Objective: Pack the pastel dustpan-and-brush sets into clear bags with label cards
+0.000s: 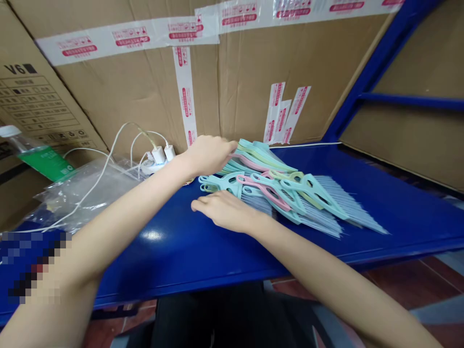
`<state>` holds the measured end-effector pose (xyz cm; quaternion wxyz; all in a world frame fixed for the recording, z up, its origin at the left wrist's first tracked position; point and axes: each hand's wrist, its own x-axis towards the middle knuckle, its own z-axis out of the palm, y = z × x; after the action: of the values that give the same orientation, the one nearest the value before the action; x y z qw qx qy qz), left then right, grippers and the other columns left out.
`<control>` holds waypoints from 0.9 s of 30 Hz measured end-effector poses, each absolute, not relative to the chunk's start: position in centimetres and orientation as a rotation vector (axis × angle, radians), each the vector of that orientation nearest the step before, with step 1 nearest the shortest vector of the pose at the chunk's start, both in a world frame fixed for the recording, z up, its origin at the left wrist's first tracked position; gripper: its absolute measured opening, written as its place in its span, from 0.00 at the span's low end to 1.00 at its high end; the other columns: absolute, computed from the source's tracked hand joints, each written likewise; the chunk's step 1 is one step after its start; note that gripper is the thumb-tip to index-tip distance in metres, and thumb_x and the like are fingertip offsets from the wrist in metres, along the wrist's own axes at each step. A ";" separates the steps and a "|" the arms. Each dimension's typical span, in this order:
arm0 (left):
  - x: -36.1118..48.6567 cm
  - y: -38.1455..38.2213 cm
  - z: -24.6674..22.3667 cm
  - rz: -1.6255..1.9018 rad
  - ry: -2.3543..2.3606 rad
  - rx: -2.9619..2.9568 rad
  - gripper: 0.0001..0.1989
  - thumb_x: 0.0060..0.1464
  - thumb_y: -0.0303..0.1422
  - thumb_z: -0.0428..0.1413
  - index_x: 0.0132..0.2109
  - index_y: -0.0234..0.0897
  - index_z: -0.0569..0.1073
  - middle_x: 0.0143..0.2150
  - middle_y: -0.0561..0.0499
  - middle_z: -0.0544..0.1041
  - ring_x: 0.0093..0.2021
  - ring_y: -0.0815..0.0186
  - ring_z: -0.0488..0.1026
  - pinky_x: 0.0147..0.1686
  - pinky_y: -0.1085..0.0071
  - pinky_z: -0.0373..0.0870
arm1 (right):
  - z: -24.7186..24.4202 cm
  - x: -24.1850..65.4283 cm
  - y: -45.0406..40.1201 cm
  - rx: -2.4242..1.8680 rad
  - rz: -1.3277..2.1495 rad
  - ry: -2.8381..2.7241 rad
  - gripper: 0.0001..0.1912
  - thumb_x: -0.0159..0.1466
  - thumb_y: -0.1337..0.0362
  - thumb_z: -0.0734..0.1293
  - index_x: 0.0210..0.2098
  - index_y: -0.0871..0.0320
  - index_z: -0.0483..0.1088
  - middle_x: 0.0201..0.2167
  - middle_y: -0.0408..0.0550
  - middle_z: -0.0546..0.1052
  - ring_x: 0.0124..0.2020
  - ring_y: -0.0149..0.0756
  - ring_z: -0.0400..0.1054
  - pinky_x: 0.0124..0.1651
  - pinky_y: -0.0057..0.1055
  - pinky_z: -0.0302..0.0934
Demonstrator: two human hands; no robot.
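My left hand (212, 153) reaches over the far side of the pile, fingers curled down against the left end of a stack of thin pale-blue, green and pink plastic pieces (261, 157) that look like dustpans. Its fingertips are partly hidden. Nearer to me, my right hand (226, 210) is curled beside the handles of several small hand brushes (300, 193). Their handles are pale blue, pink and green, with grey-blue bristles fanning to the right. A pale-blue handle end (208, 182) shows just beyond my right fingers. What either hand holds, if anything, is hidden.
All this lies on a blue tabletop (163, 261). A power strip with white plugs (158, 155), a cable, clear plastic bags (94, 188) and a green-labelled bottle (47, 162) are at left. Behind stands a taped cardboard box (246, 77); a blue metal frame (377, 67) rises at right.
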<state>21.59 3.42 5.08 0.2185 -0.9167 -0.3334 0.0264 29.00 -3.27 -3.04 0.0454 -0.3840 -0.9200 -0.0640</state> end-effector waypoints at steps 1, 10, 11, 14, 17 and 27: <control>23.3 4.2 5.0 0.011 -0.859 -2.551 0.19 0.67 0.31 0.43 0.59 0.34 0.69 0.52 0.40 0.77 0.54 0.54 0.74 0.47 0.63 0.70 | -3.1 29.0 -3.2 -1.156 -0.201 -2.809 0.16 0.69 0.76 0.58 0.51 0.60 0.72 0.40 0.52 0.80 0.37 0.37 0.74 0.30 0.33 0.53; 31.4 9.7 3.3 0.056 -0.760 -2.650 0.16 0.61 0.27 0.51 0.53 0.40 0.77 0.54 0.44 0.77 0.58 0.57 0.71 0.56 0.65 0.64 | -3.8 29.4 -2.7 -1.071 -0.247 -2.819 0.16 0.64 0.76 0.61 0.49 0.61 0.72 0.46 0.56 0.76 0.44 0.42 0.73 0.31 0.34 0.61; 31.5 10.1 3.2 0.061 -0.758 -2.668 0.16 0.60 0.27 0.52 0.52 0.39 0.78 0.52 0.45 0.78 0.56 0.58 0.72 0.54 0.67 0.65 | -3.8 29.4 -2.6 -1.061 -0.246 -2.819 0.16 0.65 0.76 0.61 0.49 0.60 0.72 0.47 0.56 0.76 0.45 0.43 0.72 0.31 0.34 0.61; 31.7 10.6 3.1 0.030 -0.748 -2.723 0.15 0.59 0.27 0.53 0.51 0.37 0.78 0.50 0.44 0.79 0.52 0.59 0.74 0.52 0.70 0.66 | -3.9 29.5 -2.5 -1.042 -0.244 -2.812 0.16 0.66 0.76 0.60 0.49 0.60 0.72 0.47 0.57 0.76 0.46 0.43 0.72 0.32 0.35 0.62; 31.4 10.2 3.2 -0.080 -0.740 -2.755 0.16 0.62 0.27 0.49 0.50 0.33 0.78 0.50 0.41 0.77 0.51 0.58 0.74 0.52 0.67 0.66 | -3.7 29.6 -2.6 -1.046 -0.253 -2.793 0.15 0.66 0.75 0.60 0.49 0.61 0.72 0.47 0.58 0.76 0.45 0.43 0.72 0.32 0.35 0.62; 23.6 7.6 4.5 -0.651 -0.829 -2.727 0.20 0.66 0.28 0.40 0.57 0.32 0.70 0.53 0.38 0.68 0.54 0.54 0.67 0.56 0.57 0.63 | -3.3 29.9 -2.8 -0.976 -0.341 -2.718 0.13 0.67 0.74 0.59 0.45 0.62 0.73 0.39 0.54 0.76 0.38 0.39 0.69 0.32 0.33 0.56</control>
<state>23.59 7.64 4.50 0.1089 -0.9272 -0.2821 -0.2212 29.93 -2.76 -3.32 0.1167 -0.3333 -0.9283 -0.1165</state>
